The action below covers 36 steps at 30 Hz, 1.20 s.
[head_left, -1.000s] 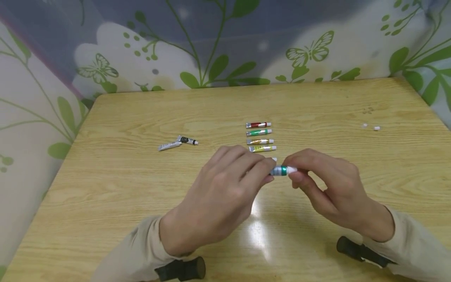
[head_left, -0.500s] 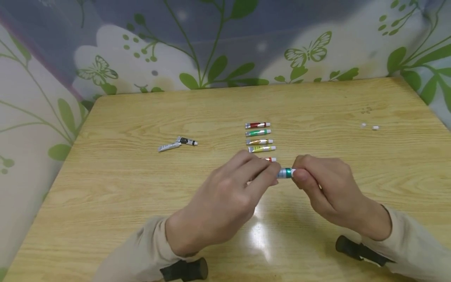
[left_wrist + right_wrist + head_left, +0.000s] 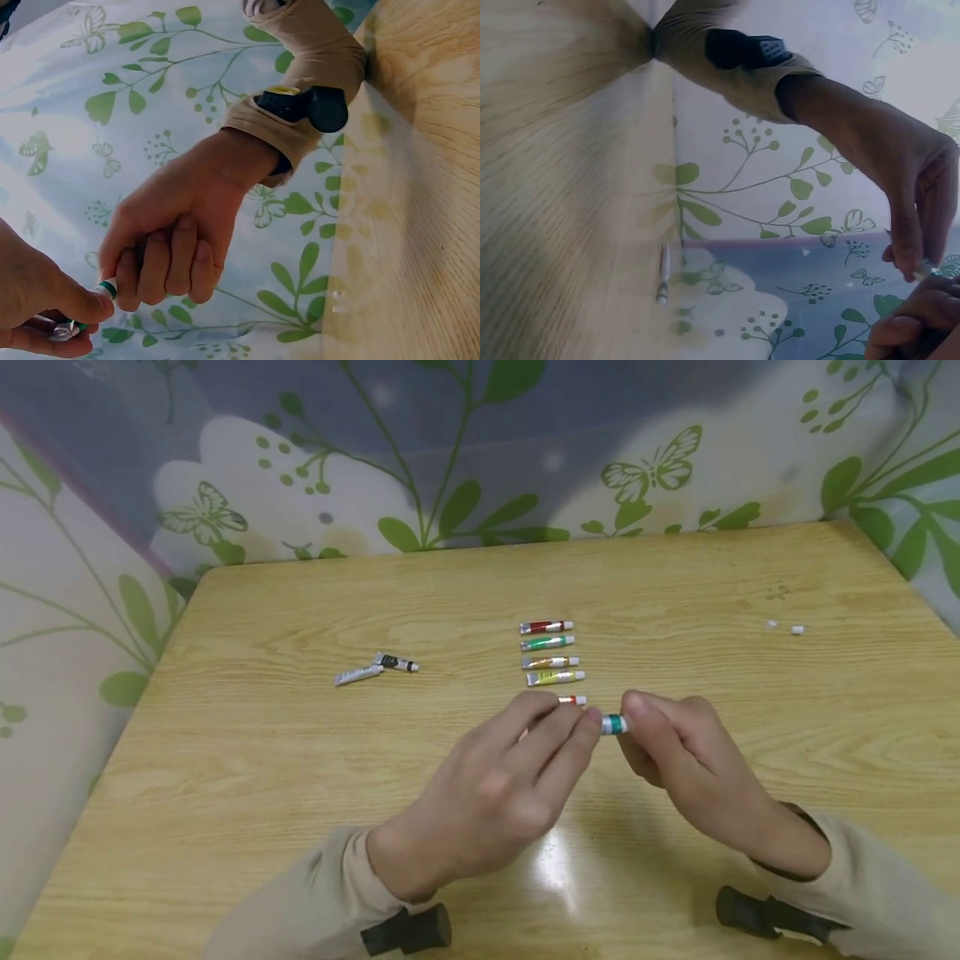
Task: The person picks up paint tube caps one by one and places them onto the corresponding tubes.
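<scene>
A small silver paint tube with a green band (image 3: 613, 724) lies level between my two hands above the table. My left hand (image 3: 491, 789) pinches its body between thumb and fingers. At the other end my right hand (image 3: 701, 764) grips the cap end with thumb and curled fingers, hiding the cap. The left wrist view shows the tube's crimped end (image 3: 66, 330) poking out below the left thumb. Just beyond the left hand lies a tube with an orange-red band (image 3: 572, 700), partly covered by that hand.
Behind it, red (image 3: 546, 627), green (image 3: 547, 642), ochre (image 3: 551, 662) and yellow (image 3: 555, 677) tubes lie in a column. A black tube (image 3: 397, 662) touches a whitish one (image 3: 358, 675) at left. A small white cap (image 3: 797, 629) and a tiny white piece (image 3: 772, 623) lie far right.
The right hand has turned about the cap end, its thumb rolling upward, and the white cap is now covered. The left hand has moved slightly right, still holding the tube.
</scene>
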{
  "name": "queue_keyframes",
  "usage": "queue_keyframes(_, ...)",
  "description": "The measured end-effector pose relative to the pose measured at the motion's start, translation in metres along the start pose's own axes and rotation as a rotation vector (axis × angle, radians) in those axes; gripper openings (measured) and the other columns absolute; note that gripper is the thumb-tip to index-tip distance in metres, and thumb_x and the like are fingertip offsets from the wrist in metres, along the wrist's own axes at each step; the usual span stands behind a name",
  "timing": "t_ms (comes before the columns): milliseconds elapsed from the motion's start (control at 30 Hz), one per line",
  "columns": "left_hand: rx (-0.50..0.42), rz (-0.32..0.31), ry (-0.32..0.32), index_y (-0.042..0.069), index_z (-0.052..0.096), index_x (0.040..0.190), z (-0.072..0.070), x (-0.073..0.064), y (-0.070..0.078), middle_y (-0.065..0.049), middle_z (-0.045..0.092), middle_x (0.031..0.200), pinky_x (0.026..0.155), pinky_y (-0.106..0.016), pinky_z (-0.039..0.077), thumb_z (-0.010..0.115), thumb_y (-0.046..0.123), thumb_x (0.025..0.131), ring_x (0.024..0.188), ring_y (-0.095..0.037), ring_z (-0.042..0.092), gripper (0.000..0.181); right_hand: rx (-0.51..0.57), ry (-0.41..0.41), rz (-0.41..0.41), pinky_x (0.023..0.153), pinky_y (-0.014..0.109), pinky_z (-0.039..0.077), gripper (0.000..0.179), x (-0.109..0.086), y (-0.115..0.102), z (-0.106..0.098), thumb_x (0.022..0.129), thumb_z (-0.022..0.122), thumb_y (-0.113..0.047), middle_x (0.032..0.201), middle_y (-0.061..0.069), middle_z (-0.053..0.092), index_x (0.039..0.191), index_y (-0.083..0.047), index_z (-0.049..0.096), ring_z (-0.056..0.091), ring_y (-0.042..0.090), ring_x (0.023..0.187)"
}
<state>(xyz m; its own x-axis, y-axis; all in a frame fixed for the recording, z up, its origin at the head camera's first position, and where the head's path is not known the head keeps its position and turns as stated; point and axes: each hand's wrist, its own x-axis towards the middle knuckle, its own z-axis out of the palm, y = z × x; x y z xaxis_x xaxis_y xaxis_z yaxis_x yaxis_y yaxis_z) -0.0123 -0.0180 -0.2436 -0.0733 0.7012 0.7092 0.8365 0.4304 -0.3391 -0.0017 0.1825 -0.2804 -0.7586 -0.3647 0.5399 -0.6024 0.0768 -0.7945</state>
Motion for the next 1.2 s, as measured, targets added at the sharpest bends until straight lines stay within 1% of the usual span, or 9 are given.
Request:
queue_keyframes(100, -0.041, -0.025, -0.033, -0.006, 0.07, 0.102, 0.001, -0.001, -0.001, -0.014, 0.071, 0.095, 0.082, -0.022, 0.051, 0.055, -0.003, 0.092, 0.084, -0.022, 0.063, 0.018, 0.053, -0.005, 0.062, 0.036, 0.019, 0.021, 0.042, 0.001, -0.001, -0.002, 0.102, 0.028, 0.007, 0.049, 0.0, 0.03, 0.064, -0.009, 0.04, 0.025, 0.008, 0.041)
queue_keyframes(167, -0.088, -0.058, -0.057, -0.006, 0.069, 0.103, 0.002, -0.003, -0.001, -0.012, 0.071, 0.095, 0.082, -0.021, 0.051, 0.057, -0.003, 0.091, 0.086, -0.022, 0.062, 0.017, -0.053, -0.01, 0.02, 0.037, 0.017, 0.021, 0.041, 0.002, -0.002, -0.003, 0.104, 0.03, -0.001, 0.05, -0.001, 0.03, 0.065, -0.01, 0.041, 0.024, 0.005, 0.042)
queue_keyframes(267, -0.153, -0.109, -0.081, -0.005, 0.068, 0.104, 0.003, -0.003, -0.001, -0.01, 0.07, 0.095, 0.083, -0.02, 0.05, 0.059, 0.0, 0.092, 0.086, -0.021, 0.061, 0.015, -0.376, 0.005, -0.164, 0.04, 0.014, 0.021, 0.041, 0.007, -0.001, -0.005, 0.107, 0.031, -0.019, 0.053, -0.006, 0.031, 0.069, -0.01, 0.045, 0.024, 0.001, 0.046)
queue_keyframes(367, -0.193, -0.128, -0.082, -0.006, 0.066, 0.104, 0.004, -0.002, -0.002, -0.009, 0.068, 0.094, 0.082, -0.019, 0.049, 0.062, 0.005, 0.093, 0.085, -0.019, 0.061, 0.016, -0.681, 0.085, -0.389, 0.041, 0.013, 0.021, 0.045, 0.014, 0.001, -0.006, 0.106, 0.031, -0.033, 0.057, -0.009, 0.033, 0.072, -0.01, 0.047, 0.024, -0.001, 0.048)
queue_keyframes(500, -0.205, -0.115, -0.063, -0.006, 0.067, 0.104, 0.003, -0.002, -0.001, -0.01, 0.07, 0.095, 0.083, -0.02, 0.05, 0.064, 0.006, 0.092, 0.086, -0.02, 0.061, 0.017, -0.655, 0.144, -0.516, 0.04, 0.013, 0.019, 0.046, 0.018, 0.003, -0.005, 0.106, 0.035, -0.03, 0.055, -0.008, 0.033, 0.067, -0.009, 0.045, 0.024, 0.001, 0.045)
queue_keyframes(567, -0.187, -0.103, -0.051, -0.005, 0.068, 0.104, 0.003, -0.003, 0.0, -0.012, 0.071, 0.096, 0.083, -0.021, 0.05, 0.065, 0.007, 0.092, 0.086, -0.021, 0.062, 0.018, -0.574, 0.141, -0.483, 0.04, 0.011, 0.018, 0.046, 0.016, 0.004, -0.004, 0.106, 0.035, -0.029, 0.052, -0.008, 0.03, 0.065, -0.01, 0.044, 0.022, 0.0, 0.044)
queue_keyframes(800, -0.197, -0.145, -0.082, -0.004, 0.07, 0.105, 0.006, -0.005, 0.001, -0.011, 0.072, 0.099, 0.082, -0.019, 0.05, 0.066, 0.007, 0.091, 0.088, -0.02, 0.062, 0.018, -0.358, 0.091, -0.147, 0.038, 0.013, 0.016, 0.043, 0.004, 0.005, -0.003, 0.106, 0.038, -0.024, 0.048, -0.003, 0.023, 0.064, -0.015, 0.045, 0.017, -0.003, 0.046)
queue_keyframes(933, -0.241, -0.171, -0.089, -0.003, 0.07, 0.102, 0.009, -0.005, -0.002, -0.008, 0.072, 0.094, 0.082, -0.017, 0.05, 0.068, 0.007, 0.09, 0.085, -0.019, 0.062, 0.016, -0.363, 0.053, -0.123, 0.039, 0.015, 0.015, 0.04, 0.005, 0.006, -0.006, 0.106, 0.039, -0.017, 0.05, -0.003, 0.022, 0.066, -0.015, 0.045, 0.016, -0.002, 0.047)
queue_keyframes(1200, -0.331, -0.256, -0.147, 0.001, 0.072, 0.099, 0.012, -0.003, -0.009, -0.005, 0.072, 0.092, 0.083, -0.02, 0.049, 0.068, 0.011, 0.09, 0.085, -0.017, 0.063, 0.014, -0.443, -0.061, -0.063, 0.044, 0.015, 0.02, 0.04, 0.011, 0.003, -0.012, 0.106, 0.037, -0.024, 0.057, -0.011, 0.024, 0.068, -0.018, 0.045, 0.018, -0.005, 0.054)
